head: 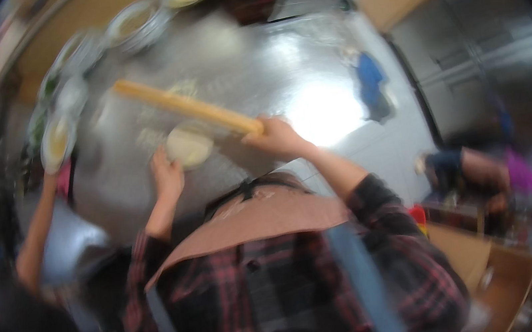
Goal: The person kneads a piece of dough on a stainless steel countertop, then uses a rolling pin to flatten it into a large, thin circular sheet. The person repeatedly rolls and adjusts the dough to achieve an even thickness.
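Note:
My right hand (278,136) grips one end of a long wooden rolling pin (187,107). The pin slants up and to the left above the metal worktop (137,183), its far end unsupported by a hand. Below the pin lies a flat, round piece of pale dough (190,146). At the dough's left edge, my left hand (167,173) has its fingertips on or right beside it; blur hides the exact contact. Traces of flour (154,136) mark the metal near the dough.
Bowls (133,22) of food line the worktop's far and left edges. At the left, another person's arm (42,225) reaches to a bowl with yellow contents (58,143). A blurred person (483,170) is at the right, near cardboard boxes (496,271). A blue item (369,74) is beyond the right edge.

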A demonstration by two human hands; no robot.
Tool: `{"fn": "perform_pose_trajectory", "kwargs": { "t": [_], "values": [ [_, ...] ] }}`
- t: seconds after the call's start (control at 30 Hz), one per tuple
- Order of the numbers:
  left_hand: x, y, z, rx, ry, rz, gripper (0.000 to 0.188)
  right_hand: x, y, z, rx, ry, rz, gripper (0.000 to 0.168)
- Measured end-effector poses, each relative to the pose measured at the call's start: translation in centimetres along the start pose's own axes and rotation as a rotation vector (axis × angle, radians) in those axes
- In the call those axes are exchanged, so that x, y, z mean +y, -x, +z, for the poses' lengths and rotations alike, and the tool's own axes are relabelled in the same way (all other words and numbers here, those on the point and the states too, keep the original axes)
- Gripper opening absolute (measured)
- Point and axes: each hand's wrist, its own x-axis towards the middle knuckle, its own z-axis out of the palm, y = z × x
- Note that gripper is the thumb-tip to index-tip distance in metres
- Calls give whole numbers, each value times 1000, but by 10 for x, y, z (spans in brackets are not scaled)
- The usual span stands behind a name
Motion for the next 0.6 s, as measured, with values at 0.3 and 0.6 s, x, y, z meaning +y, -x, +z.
{"fn": "perform_pose_trajectory", "kwargs": {
  "t": [0.3,0.6],
  "values": [
    [42,-3,-88,236,-422,277,15,-64,-76,38,-290,592,-397,42],
    [-2,-51,-55,32,-457,-15,26,-33,-160,72,52,600,-665,35]
  ]
}}
